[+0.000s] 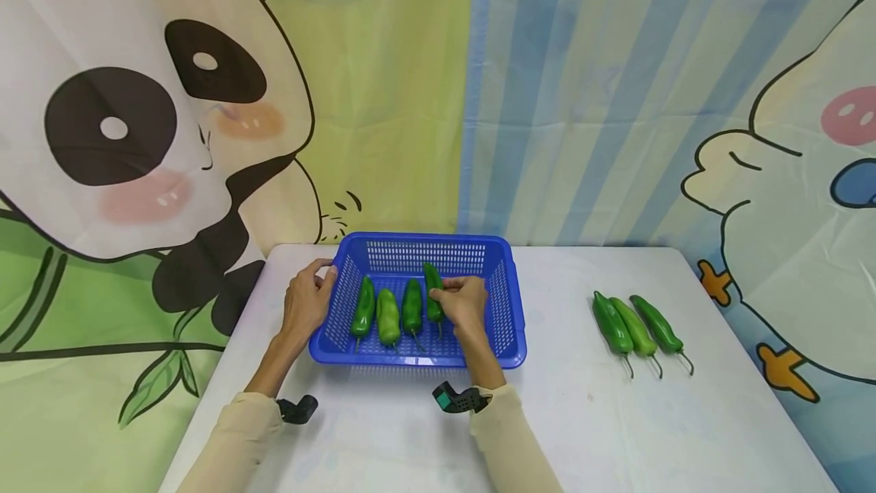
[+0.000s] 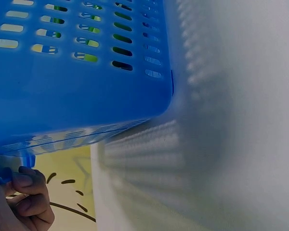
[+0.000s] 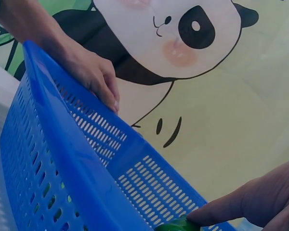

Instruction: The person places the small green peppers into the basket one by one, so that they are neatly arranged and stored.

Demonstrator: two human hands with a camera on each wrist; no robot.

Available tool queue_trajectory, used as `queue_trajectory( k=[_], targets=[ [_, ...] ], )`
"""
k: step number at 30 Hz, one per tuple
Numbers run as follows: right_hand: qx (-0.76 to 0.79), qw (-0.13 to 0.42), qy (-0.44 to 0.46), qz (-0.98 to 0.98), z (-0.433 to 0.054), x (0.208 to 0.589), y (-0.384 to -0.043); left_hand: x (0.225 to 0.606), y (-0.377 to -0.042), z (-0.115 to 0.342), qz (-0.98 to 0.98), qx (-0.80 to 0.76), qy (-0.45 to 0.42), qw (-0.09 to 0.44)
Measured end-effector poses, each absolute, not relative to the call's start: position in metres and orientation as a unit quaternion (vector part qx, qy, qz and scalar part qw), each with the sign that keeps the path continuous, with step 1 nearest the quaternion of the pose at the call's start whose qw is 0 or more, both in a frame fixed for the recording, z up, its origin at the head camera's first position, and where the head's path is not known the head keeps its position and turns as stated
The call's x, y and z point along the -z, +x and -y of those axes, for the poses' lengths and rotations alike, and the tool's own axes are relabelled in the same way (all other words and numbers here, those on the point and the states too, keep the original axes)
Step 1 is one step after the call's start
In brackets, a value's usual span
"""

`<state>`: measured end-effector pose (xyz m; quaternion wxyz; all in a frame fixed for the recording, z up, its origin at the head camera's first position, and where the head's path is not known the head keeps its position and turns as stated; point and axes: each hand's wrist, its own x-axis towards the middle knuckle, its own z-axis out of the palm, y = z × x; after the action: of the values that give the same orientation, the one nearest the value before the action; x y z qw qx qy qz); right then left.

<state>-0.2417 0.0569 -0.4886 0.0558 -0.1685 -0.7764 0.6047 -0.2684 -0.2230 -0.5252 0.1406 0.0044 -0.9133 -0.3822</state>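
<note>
A blue plastic basket [image 1: 417, 360] with slotted walls stands on the table, tilted in neither direction that I can tell. At its left rim my left hand [image 1: 308, 299] holds on, thumb on the edge and fingers curled outside, as the left wrist view also shows with the hand [image 2: 31, 202]. Inside the basket my right hand [image 1: 464, 299] pinches a green pepper [image 1: 433, 280] near its middle. Three more green peppers lie in a row to its left: one dark [image 1: 364, 306], one lighter [image 1: 388, 316], one dark [image 1: 412, 306]. The right wrist view shows only part of the pinched pepper [image 3: 180, 224].
Three green peppers [image 1: 639, 329] lie side by side on the white table [image 1: 561, 417], right of the basket, stems toward me. A cartoon-printed curtain [image 1: 397, 97] hangs behind the table. Each wrist wears a small black camera.
</note>
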Motion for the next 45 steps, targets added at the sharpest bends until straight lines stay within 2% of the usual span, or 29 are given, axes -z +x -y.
queue_trajectory(
  k=[7, 14, 17, 23, 32, 34, 45],
  targets=[
    [-0.572, 0.066, -0.161, 0.802, -0.054, 0.49, -0.247, 0.524, -0.269, 0.222, 0.913, 0.383, 0.004, 0.142],
    [-0.487, 0.102, -0.15, 0.855, -0.064, 0.598, -0.314, 0.525, -0.271, 0.222, 0.914, 0.381, 0.004, 0.141],
    [-0.448, 0.115, -0.122, 0.878, -0.067, 0.617, -0.324, 0.526, -0.27, 0.222, 0.914, 0.381, 0.005, 0.141],
    [-0.415, 0.128, -0.085, 0.897, -0.062, 0.621, -0.321, 0.527, -0.269, 0.223, 0.913, 0.385, 0.006, 0.136],
    [-0.371, 0.067, -0.072, 0.923, -0.045, 0.6, -0.307, 0.529, -0.268, 0.225, 0.914, 0.381, 0.012, 0.139],
    [-0.366, 0.063, -0.066, 0.926, -0.043, 0.612, -0.316, 0.529, -0.268, 0.225, 0.914, 0.383, 0.013, 0.137],
    [-0.344, 0.069, -0.04, 0.936, -0.04, 0.619, -0.319, 0.528, -0.269, 0.224, 0.912, 0.385, 0.009, 0.141]
  ],
)
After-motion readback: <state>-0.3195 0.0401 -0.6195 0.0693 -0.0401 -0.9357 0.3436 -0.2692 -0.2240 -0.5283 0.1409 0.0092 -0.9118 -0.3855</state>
